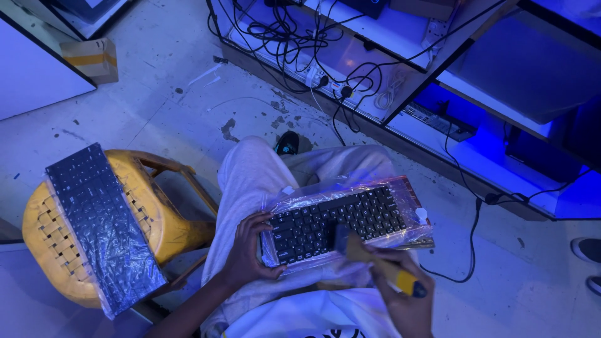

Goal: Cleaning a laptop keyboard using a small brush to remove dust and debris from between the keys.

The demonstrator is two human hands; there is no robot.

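Note:
A black laptop keyboard [341, 222] lies on clear plastic wrap [410, 188] across my lap. My left hand [247, 250] grips its left end, thumb on the keys. My right hand [407, 300] holds a small brush [360, 250] with a wooden handle and yellow end; its dark bristles rest on the keyboard's lower middle keys.
A second black keyboard [103, 228] in plastic lies on a yellow woven stool [169, 219] at my left. A shelf unit with tangled black cables [294, 37] and a power strip stands ahead. A cardboard box [94, 59] sits far left. Another person's shoe [588, 250] shows at the right edge.

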